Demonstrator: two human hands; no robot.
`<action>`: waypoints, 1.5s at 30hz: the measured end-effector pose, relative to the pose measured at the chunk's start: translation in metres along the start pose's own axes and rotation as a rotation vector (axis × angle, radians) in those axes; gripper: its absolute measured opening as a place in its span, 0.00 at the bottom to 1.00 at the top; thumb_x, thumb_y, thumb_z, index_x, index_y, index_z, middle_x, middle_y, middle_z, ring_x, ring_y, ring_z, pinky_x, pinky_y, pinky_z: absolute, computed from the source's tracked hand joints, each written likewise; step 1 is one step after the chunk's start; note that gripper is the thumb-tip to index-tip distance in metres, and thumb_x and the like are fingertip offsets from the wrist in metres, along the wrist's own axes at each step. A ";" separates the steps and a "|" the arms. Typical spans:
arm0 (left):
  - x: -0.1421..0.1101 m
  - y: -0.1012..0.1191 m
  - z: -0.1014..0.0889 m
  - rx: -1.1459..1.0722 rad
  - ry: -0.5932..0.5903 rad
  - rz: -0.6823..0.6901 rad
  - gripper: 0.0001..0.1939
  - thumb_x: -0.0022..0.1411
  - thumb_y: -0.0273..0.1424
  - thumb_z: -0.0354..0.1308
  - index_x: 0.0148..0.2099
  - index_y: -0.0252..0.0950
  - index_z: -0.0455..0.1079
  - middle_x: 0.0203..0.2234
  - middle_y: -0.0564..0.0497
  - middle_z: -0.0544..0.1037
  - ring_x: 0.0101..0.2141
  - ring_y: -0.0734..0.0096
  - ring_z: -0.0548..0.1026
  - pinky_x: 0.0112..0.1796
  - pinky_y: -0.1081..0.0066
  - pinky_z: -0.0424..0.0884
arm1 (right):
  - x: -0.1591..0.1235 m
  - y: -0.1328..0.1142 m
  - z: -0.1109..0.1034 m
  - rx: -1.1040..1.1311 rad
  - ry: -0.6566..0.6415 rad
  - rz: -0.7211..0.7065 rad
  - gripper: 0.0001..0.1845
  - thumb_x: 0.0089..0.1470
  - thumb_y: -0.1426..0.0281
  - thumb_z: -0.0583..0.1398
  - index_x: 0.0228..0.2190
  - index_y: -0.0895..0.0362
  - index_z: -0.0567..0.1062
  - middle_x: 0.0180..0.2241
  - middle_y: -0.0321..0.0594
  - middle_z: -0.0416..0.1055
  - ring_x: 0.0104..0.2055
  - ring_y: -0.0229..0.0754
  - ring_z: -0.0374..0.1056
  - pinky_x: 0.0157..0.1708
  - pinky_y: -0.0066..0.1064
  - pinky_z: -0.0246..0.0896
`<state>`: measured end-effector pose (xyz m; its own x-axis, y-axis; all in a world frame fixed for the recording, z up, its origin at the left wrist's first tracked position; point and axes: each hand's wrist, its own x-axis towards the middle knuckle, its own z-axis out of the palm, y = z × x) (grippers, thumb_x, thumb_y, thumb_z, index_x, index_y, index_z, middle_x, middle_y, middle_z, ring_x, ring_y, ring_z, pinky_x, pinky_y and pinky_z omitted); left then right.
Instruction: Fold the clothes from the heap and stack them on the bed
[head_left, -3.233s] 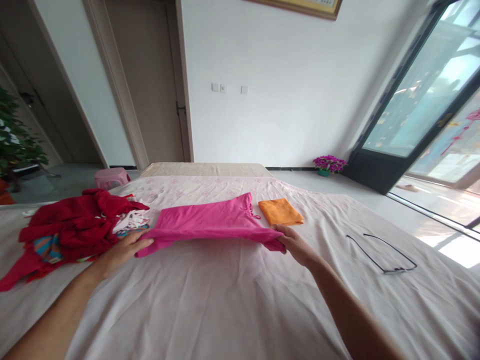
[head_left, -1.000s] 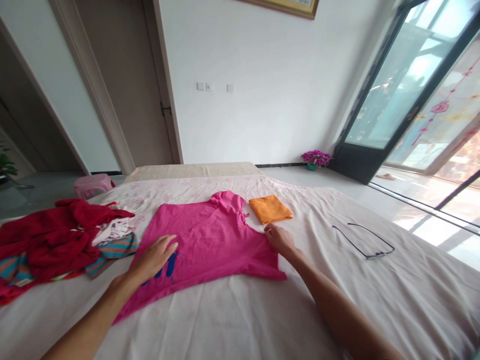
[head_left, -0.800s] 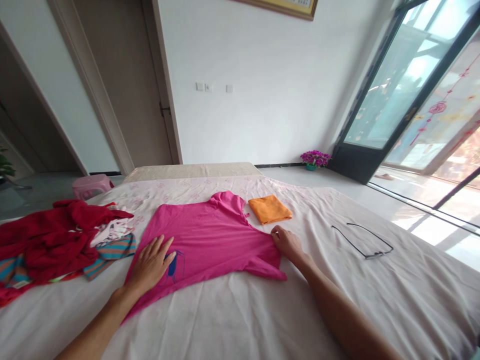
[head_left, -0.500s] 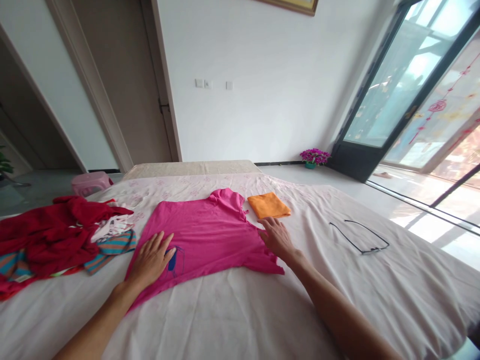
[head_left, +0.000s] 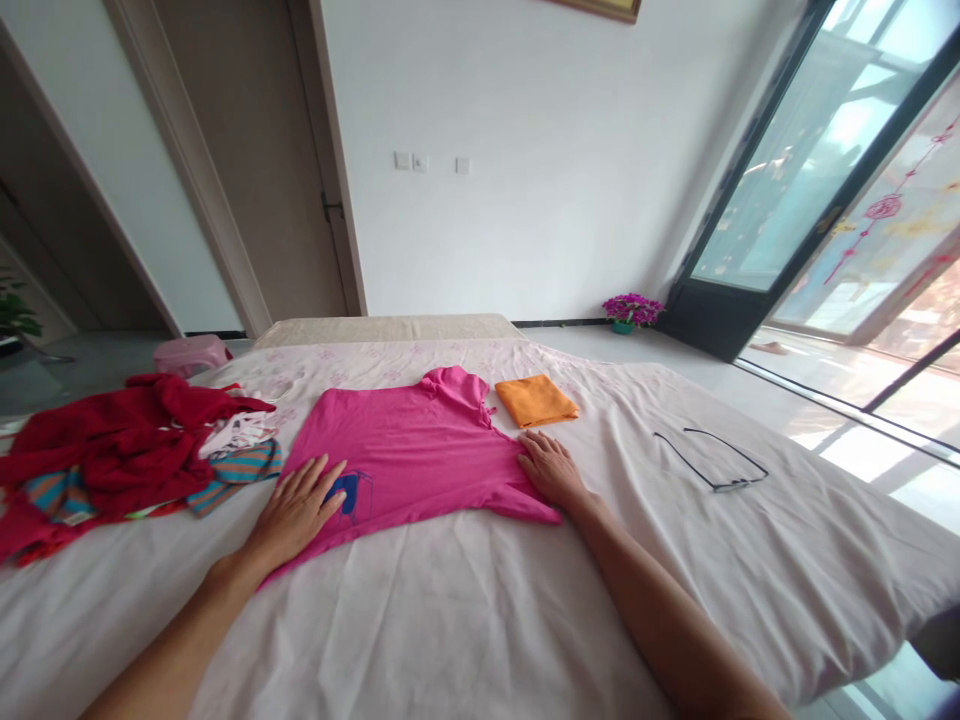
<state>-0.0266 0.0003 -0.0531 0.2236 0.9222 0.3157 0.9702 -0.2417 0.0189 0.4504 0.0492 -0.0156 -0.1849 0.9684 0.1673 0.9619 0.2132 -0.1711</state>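
A pink T-shirt [head_left: 420, 450] lies spread on the pale bedsheet [head_left: 450, 610], its neckline toward the right and a blue print near its lower left. My left hand [head_left: 300, 508] rests flat on the shirt's left end, fingers stretched out and partly over the print. At the shoulder end, my right hand [head_left: 551, 468] lies flat with its fingers on the pink cloth. Just beyond my right hand is a folded orange cloth [head_left: 536, 400], apart from the shirt.
A heap of red clothes [head_left: 127, 440] with a striped blue and brown garment [head_left: 238, 472] lies on the left. Eyeglasses [head_left: 716, 470] rest on the sheet at right. Behind the bed stand a pink stool [head_left: 193, 354] and a pot of purple flowers [head_left: 631, 310].
The pink T-shirt, earlier held up folded by both hands, now lies spread out. My right hand has let go of its shoulder edge and flattened onto it; my left hand stays on the left end.
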 end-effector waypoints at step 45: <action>-0.017 0.137 -0.072 -0.397 -0.119 0.382 0.10 0.67 0.33 0.47 0.34 0.40 0.67 0.29 0.53 0.73 0.32 0.71 0.72 0.35 0.70 0.63 | -0.004 0.009 -0.008 0.087 0.107 0.311 0.18 0.57 0.59 0.54 0.46 0.48 0.75 0.43 0.39 0.74 0.47 0.47 0.64 0.45 0.34 0.56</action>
<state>0.0957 -0.0706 0.0121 0.5834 0.7692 0.2608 0.7140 -0.6387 0.2868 0.4615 0.0461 -0.0096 0.1415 0.9708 0.1938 0.9471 -0.0758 -0.3118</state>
